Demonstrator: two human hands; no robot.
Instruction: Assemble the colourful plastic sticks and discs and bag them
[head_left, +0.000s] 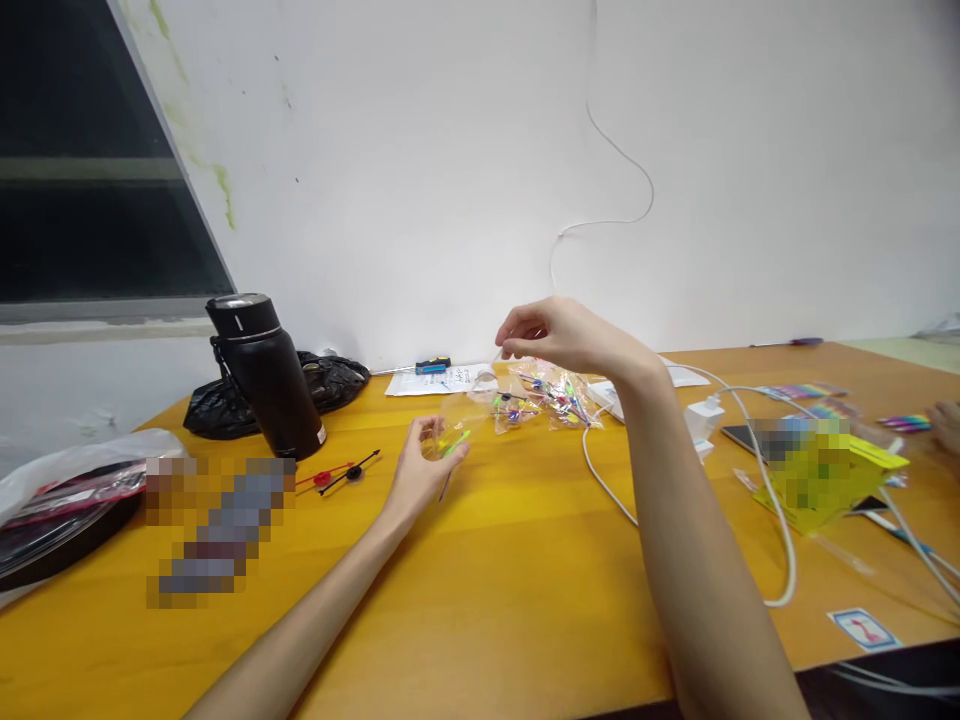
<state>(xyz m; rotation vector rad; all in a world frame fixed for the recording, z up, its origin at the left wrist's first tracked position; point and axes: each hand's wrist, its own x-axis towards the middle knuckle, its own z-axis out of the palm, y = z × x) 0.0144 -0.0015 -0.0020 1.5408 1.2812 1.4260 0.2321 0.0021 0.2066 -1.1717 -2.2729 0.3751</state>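
Currently left hand (429, 462) above table (495, 600), thumb and fingers clamped on clear bag (466, 408), green piece (455, 444) at the thumb. Right hand (534, 330) higher, bent at wrist, fingertips together on a sliver of film (496, 355); cannot tell if film and bag are joined. Just behind bag: filled packets (559, 392). Left of left hand: red pointer (322, 479), black pointer (354, 474), then flask (271, 385). Far right: yellow plastic (814, 500), another person's hand (946, 425) at the edge
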